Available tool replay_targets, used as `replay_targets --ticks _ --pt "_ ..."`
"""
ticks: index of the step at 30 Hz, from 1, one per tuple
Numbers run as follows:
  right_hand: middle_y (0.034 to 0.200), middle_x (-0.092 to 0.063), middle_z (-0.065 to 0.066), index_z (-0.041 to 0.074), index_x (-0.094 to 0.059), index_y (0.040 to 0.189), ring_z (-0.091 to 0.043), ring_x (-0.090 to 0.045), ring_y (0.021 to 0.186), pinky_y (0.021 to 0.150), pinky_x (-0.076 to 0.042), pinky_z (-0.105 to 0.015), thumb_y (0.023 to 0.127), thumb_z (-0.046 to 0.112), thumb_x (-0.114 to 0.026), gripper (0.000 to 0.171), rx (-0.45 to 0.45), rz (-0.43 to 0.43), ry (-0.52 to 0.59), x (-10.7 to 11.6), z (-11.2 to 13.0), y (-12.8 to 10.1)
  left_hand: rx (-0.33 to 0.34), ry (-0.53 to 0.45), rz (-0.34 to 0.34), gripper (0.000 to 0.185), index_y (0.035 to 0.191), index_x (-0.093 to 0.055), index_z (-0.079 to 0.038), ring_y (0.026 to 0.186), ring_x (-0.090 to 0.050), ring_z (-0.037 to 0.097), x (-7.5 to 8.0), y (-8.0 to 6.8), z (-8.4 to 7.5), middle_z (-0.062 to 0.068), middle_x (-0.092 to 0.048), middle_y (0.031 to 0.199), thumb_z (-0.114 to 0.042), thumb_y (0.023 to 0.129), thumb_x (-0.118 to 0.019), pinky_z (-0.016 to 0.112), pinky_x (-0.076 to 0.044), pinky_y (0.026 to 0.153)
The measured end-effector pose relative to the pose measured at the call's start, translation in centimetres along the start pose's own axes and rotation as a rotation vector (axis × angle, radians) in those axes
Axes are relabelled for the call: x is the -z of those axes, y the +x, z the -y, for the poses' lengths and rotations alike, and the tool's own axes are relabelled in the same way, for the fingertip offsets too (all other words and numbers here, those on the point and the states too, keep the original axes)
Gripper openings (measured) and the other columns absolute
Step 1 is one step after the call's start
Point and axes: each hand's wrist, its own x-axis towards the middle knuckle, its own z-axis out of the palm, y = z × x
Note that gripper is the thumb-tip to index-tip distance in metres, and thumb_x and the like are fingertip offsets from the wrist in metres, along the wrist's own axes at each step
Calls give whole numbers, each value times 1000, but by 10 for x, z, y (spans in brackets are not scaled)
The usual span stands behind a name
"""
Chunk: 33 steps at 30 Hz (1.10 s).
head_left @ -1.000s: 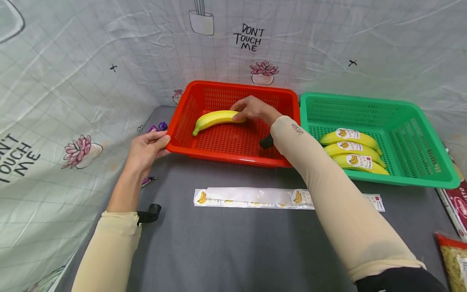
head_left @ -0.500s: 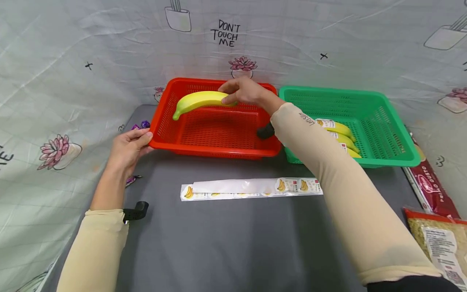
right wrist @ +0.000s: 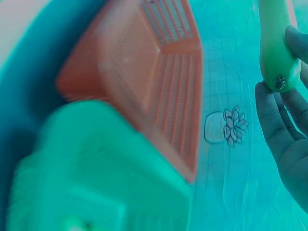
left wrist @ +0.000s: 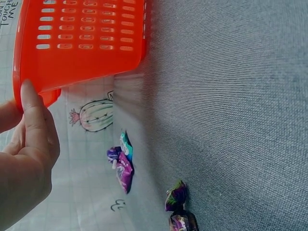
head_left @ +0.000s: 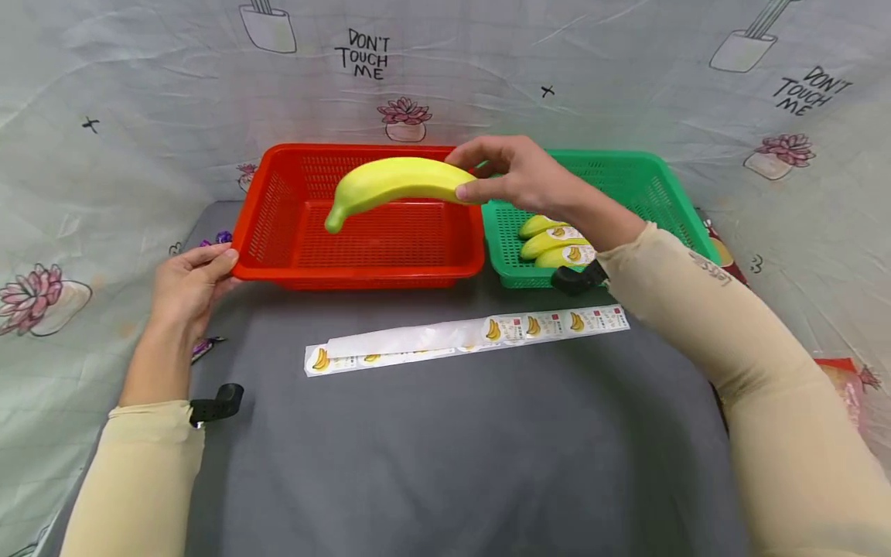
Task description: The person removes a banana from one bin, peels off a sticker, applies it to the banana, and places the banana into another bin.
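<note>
My right hand (head_left: 518,176) pinches one end of a yellow banana (head_left: 397,179), which hangs raised above the red basket (head_left: 362,277). No label shows on this banana; in the right wrist view its dark tip (right wrist: 280,83) pokes out beside the fingers. At the basket's near left corner, my left hand (head_left: 186,286) grips the rim, thumb on one side and fingers on the other, as the left wrist view also shows (left wrist: 31,144). Inside the green basket (head_left: 518,271), several bananas (head_left: 553,237) bearing stickers lie side by side, partly covered by the right forearm.
A strip of banana stickers (head_left: 529,329) lies on the grey table (head_left: 431,449) in front of the baskets. Wrapped candies (left wrist: 124,166) lie left of the red basket. A red-topped bag (head_left: 838,379) is partly visible at right. A printed curtain (head_left: 473,70) stands behind.
The banana has been lifted out of the red basket toward the camera by my right hand. My left hand keeps its hold on the rim. The head view has swung to the right.
</note>
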Motion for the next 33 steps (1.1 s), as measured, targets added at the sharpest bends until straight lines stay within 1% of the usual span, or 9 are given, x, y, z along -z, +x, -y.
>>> replay_targets --ticks 4,8,12,14,17,21,23,29,33 --pt "118 -66 -4 19 -66 129 -24 -66 101 82 -56 -31 93 23 -76 37 6 -12 -20 3 -13 -52 33 -3 -20 31 109 -76 -21 72 -69 6 2 0 -1 -8 -65 102 -28 80 -85 17 -58 68" --pt "117 -66 -3 17 -68 128 -24 -66 102 80 -57 -29 92 18 -78 37 8 -20 -15 -4 -34 -95 55 -34 -23 32 109 -77 -21 72 -69 7 1 0 -1 -8 -66 100 -27 78 -86 17 -58 67" --pt "114 -67 -5 14 -67 128 -24 -64 99 78 -56 -29 90 15 -79 39 -12 -9 22 -20 -61 -133 58 -70 -15 32 106 -78 -18 71 -68 9 -2 -2 -2 -8 -69 95 -24 77 -87 18 -58 66" --pt "112 -67 -6 14 -67 127 -24 -63 97 77 -55 -29 90 15 -79 39 -47 -1 40 -31 -76 -151 57 -78 -10 32 106 -78 -17 71 -69 9 -5 -3 -2 -8 -70 94 -23 76 -88 18 -58 66" --pt "112 -67 -8 12 -67 127 -22 -63 95 78 -55 -27 88 14 -81 41 -98 5 55 -52 -98 -170 54 -95 -6 31 105 -78 -17 70 -69 9 -4 -2 -3 -8 -71 91 -21 75 -88 19 -58 65" --pt "112 -69 -8 9 -68 125 -17 -63 95 79 -57 -27 86 14 -82 42 -123 -7 39 -80 -124 -193 50 -120 5 25 100 -78 -16 67 -69 10 -2 -1 -1 -6 -72 86 -18 76 -88 19 -58 62" --pt "111 -69 -6 11 -69 125 -15 -63 95 79 -57 -27 87 17 -82 41 -121 -17 13 -90 -131 -202 46 -133 12 23 98 -78 -15 66 -69 10 -2 -1 0 -6 -73 85 -16 77 -88 20 -58 61" --pt "111 -70 -1 16 -70 125 -12 -63 95 80 -56 -26 87 25 -82 40 -108 -58 -73 -101 -145 -213 32 -150 20 20 98 -78 -14 66 -69 10 -5 -1 0 -5 -73 83 -14 79 -86 20 -58 61" --pt "111 -70 -1 16 -70 124 -13 -63 95 80 -56 -26 87 26 -82 41 -114 -68 -78 -102 -148 -213 27 -150 27 20 99 -78 -14 65 -69 10 -6 1 0 -4 -73 83 -13 80 -85 20 -58 60"
